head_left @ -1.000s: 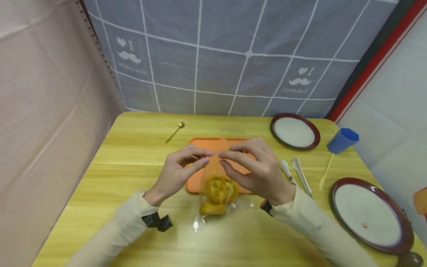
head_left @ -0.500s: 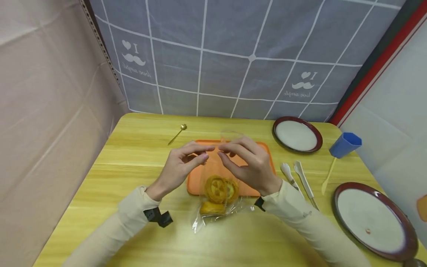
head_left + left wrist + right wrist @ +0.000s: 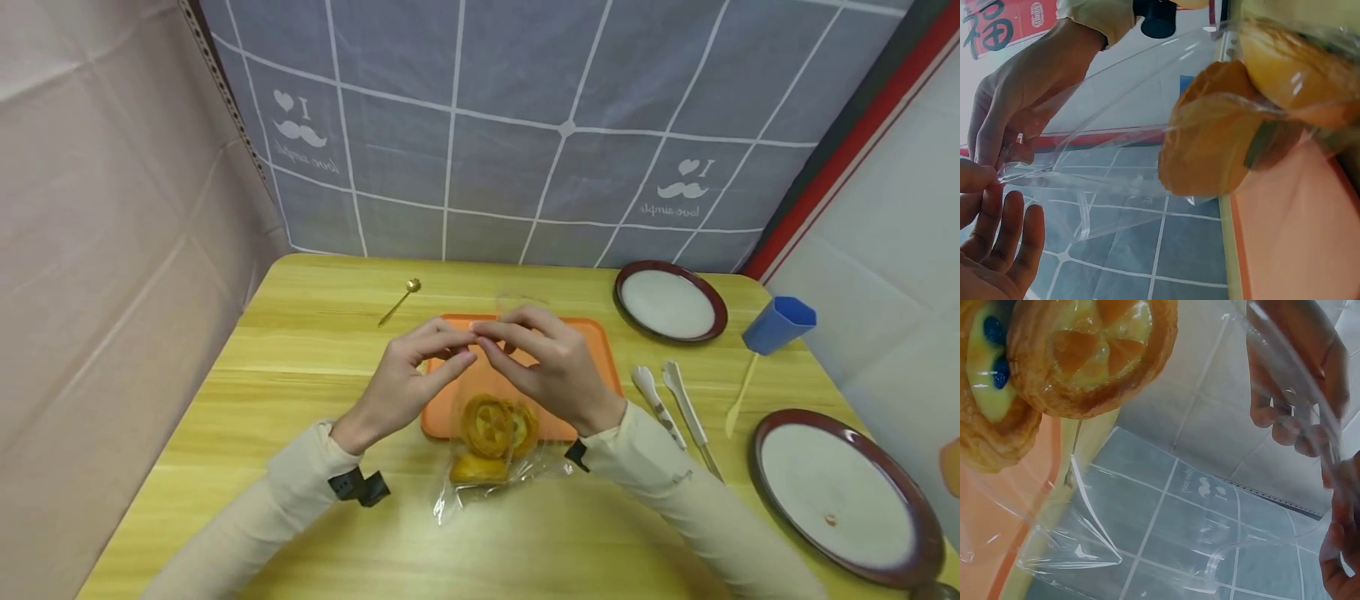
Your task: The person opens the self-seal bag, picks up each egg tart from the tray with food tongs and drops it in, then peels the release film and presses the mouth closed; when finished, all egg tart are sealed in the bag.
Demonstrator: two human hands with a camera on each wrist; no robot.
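Note:
A clear plastic bag (image 3: 1116,169) hangs from my two hands, its top edge between the fingertips. Inside it lie several round golden pastries (image 3: 487,427), one with a cross pattern and another with blue dots in the right wrist view. My left hand (image 3: 408,375) pinches the bag's edge from the left. From the right, my right hand (image 3: 555,367) pinches the same edge, thumb below the fingers. Their fingertips meet or nearly meet in the head view. Behind the bag lies an orange tray (image 3: 442,408), partly covered by hands and bag.
A gold spoon (image 3: 400,302) lies at the back left. To the right are a white plate with a dark red rim (image 3: 667,304), a larger similar plate (image 3: 832,492), a blue cup (image 3: 780,323), a pale yellow utensil (image 3: 741,396) and white-handled cutlery (image 3: 686,404).
My right hand has moved left, so the fingertips of both hands are now together at the bag's edge. The head view has shifted slightly. The bag and pastries stay nearly in place.

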